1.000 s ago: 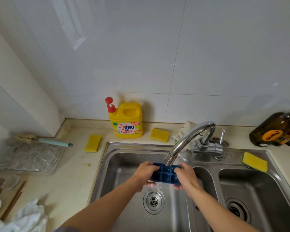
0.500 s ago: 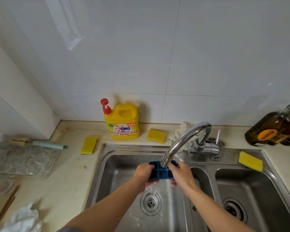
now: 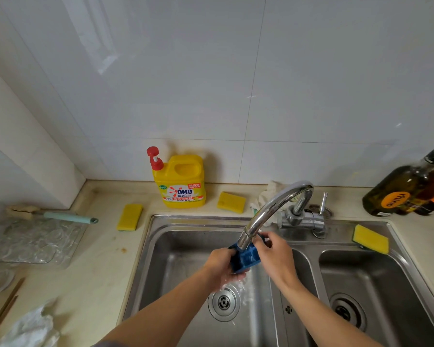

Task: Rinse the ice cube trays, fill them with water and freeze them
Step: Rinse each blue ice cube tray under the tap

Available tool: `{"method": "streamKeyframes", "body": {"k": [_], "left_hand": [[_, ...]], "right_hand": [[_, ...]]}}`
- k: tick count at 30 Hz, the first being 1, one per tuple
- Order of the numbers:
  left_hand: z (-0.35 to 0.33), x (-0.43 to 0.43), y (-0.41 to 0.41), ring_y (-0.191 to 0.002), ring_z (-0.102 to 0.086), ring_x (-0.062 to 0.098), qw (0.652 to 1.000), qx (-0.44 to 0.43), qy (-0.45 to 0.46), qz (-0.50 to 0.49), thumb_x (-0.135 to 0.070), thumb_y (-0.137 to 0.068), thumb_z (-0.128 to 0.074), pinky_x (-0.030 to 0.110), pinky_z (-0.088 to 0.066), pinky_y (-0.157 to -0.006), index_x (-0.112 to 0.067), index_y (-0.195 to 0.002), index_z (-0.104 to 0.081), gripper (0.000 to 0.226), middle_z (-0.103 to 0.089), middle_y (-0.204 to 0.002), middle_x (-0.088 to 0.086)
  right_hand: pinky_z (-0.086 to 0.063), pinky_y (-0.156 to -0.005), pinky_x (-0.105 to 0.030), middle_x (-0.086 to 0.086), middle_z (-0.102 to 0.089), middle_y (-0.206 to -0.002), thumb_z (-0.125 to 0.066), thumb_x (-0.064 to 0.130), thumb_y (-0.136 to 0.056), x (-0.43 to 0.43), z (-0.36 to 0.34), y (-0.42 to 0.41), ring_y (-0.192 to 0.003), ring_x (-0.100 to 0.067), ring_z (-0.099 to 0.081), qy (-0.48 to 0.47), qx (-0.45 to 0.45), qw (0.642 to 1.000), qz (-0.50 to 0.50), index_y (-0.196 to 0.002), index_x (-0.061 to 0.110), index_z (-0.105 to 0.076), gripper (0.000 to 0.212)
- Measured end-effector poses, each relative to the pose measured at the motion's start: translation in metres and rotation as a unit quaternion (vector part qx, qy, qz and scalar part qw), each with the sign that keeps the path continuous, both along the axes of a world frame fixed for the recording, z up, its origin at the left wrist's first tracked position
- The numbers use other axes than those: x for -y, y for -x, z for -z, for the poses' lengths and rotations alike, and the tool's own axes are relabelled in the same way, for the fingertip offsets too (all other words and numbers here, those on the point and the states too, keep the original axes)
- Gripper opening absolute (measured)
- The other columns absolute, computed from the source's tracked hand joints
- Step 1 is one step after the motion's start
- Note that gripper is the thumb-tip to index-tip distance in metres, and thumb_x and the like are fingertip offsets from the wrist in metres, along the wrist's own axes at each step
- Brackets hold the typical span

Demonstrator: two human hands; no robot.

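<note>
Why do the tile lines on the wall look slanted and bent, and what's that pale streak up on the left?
Head view: the wide-angle lens bows the tile joints and counter edge; the pale streak is glare off glossy tile; the faucet shines likewise; the ice cube tray in the left hand and right hand looks fairly sharp; the bottom-left cloth is soft.
</note>
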State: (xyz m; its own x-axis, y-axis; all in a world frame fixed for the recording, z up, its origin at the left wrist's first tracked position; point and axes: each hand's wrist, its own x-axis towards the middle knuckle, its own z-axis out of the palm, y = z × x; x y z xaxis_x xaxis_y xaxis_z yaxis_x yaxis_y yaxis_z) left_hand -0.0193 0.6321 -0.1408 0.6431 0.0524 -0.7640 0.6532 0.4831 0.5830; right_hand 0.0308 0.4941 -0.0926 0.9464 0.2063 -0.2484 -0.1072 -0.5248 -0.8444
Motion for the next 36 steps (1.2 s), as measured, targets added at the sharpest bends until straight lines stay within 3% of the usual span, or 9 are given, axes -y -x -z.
{"method": "streamKeyframes", "body": {"k": [5,9,15,22,27,29,32,36], "left_hand": [[0.006,-0.002,0.006,-0.097,-0.072,0.028,0.999,0.024,-0.013,0.031,-0.025,-0.105,-0.044,0.036,-0.059,-0.076,-0.007,-0.121,-0.066,0.032,-0.072,-0.118,0.021],[0.006,-0.003,0.01,-0.096,-0.073,0.028,0.999,0.034,-0.011,0.012,-0.03,-0.104,-0.05,0.035,-0.057,-0.073,-0.01,-0.119,-0.067,0.031,-0.074,-0.113,0.019],[0.004,-0.005,0.014,-0.092,-0.073,0.023,0.998,0.038,-0.035,-0.034,-0.038,-0.1,-0.057,0.034,-0.058,-0.073,-0.013,-0.113,-0.072,0.032,-0.077,-0.104,0.01],[-0.008,-0.019,0.013,-0.098,-0.07,0.022,0.985,0.108,-0.117,-0.063,-0.039,-0.1,-0.06,0.029,-0.059,-0.071,-0.018,-0.107,-0.074,0.027,-0.075,-0.102,0.009],[-0.008,-0.017,0.013,-0.092,-0.069,0.021,0.985,0.125,-0.11,-0.056,-0.032,-0.104,-0.055,0.03,-0.061,-0.074,-0.016,-0.11,-0.074,0.026,-0.074,-0.099,0.01],[-0.006,-0.013,0.012,-0.095,-0.068,0.023,0.987,0.122,-0.09,-0.045,-0.028,-0.105,-0.053,0.031,-0.06,-0.075,-0.014,-0.113,-0.073,0.025,-0.073,-0.103,0.012],[-0.005,-0.004,0.01,-0.102,-0.07,0.024,0.991,0.124,-0.051,-0.027,-0.014,-0.102,-0.057,0.032,-0.059,-0.077,-0.011,-0.117,-0.07,0.02,-0.073,-0.11,0.013],[-0.006,0.006,0.004,-0.099,-0.068,0.026,0.993,0.117,-0.006,-0.006,0.001,-0.095,-0.055,0.035,-0.058,-0.081,-0.011,-0.123,-0.063,0.032,-0.072,-0.109,0.014]], "right_hand": [[-0.05,-0.06,-0.019,0.004,-0.071,-0.081,-0.064,0.044,-0.096,0.011,-0.003,-0.001,-0.077,-0.011,-0.068,-0.023,0.005,0.999,0.034,-0.086,0.022,-0.07,0.025],[-0.057,-0.066,-0.035,-0.002,-0.072,-0.08,-0.063,0.038,-0.097,0.014,-0.003,0.001,-0.074,-0.017,-0.069,-0.054,-0.033,0.996,0.056,-0.085,0.02,-0.07,0.023],[-0.046,-0.046,-0.024,-0.01,-0.071,-0.075,-0.06,0.038,-0.1,0.015,-0.002,0.006,-0.053,-0.014,-0.062,-0.08,-0.072,0.992,0.065,-0.091,0.015,-0.069,0.027],[-0.061,-0.058,-0.033,-0.014,-0.076,-0.09,-0.053,0.031,-0.106,0.014,0.002,0.01,-0.065,-0.022,-0.071,-0.131,-0.182,0.972,0.075,-0.102,0.02,-0.069,0.02],[-0.06,-0.059,-0.032,-0.008,-0.072,-0.099,-0.058,0.029,-0.102,0.012,-0.003,0.005,-0.083,-0.026,-0.073,-0.122,-0.136,0.98,0.084,-0.104,0.022,-0.064,0.009],[-0.057,-0.056,-0.027,-0.007,-0.071,-0.1,-0.06,0.032,-0.101,0.014,-0.005,0.002,-0.082,-0.024,-0.072,-0.101,-0.1,0.987,0.075,-0.109,0.02,-0.063,0.015],[-0.061,-0.061,-0.033,-0.006,-0.071,-0.099,-0.059,0.034,-0.101,0.018,-0.009,-0.001,-0.08,-0.022,-0.071,-0.078,-0.054,0.993,0.065,-0.111,0.021,-0.063,0.016],[-0.061,-0.062,-0.03,-0.001,-0.07,-0.102,-0.059,0.034,-0.102,0.021,-0.009,-0.001,-0.086,-0.019,-0.072,-0.07,-0.031,0.995,0.062,-0.118,0.024,-0.061,0.019]]}}
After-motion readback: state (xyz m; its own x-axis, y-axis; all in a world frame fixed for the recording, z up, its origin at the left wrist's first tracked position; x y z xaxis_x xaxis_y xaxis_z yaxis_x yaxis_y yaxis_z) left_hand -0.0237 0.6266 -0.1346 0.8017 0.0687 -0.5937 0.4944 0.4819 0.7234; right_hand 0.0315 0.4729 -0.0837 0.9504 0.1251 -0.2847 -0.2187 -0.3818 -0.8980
